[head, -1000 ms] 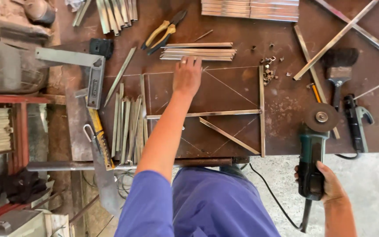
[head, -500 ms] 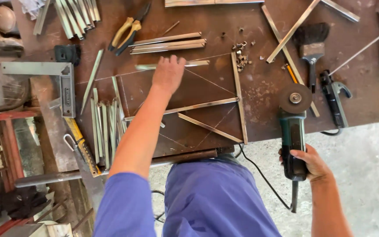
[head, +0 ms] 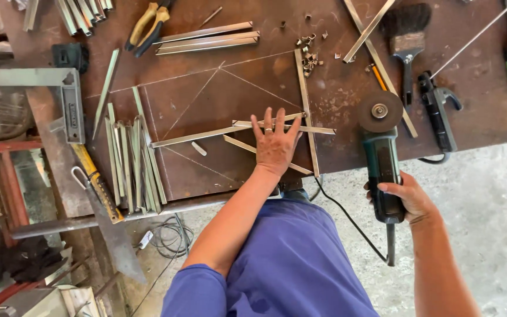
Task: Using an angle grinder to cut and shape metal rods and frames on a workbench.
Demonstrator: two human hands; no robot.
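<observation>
Drawn back from the far strips, the left hand (head: 275, 145) now presses flat, fingers spread, on the thin metal strips (head: 283, 126) crossing near the bench's (head: 218, 94) front edge, seemingly pinning them, while the right hand (head: 405, 198) grips the angle grinder (head: 381, 158) overhanging that edge

Grinder (head: 382, 161): dark green body, black rear handle, grey-brown round disc at the head. It lies lengthwise across the near edge of the table (head: 206, 76), disc flat over the tabletop, handle projecting off the edge with a black cord trailing from it. The handle is gripped at the rear.

Strips (head: 253, 130): thin, flat, pale metal lengths. Several cross one another at shallow angles left of the grinder disc, lying flat on the tabletop and pressed down from above. One long strip runs upright just left of the disc.
</observation>
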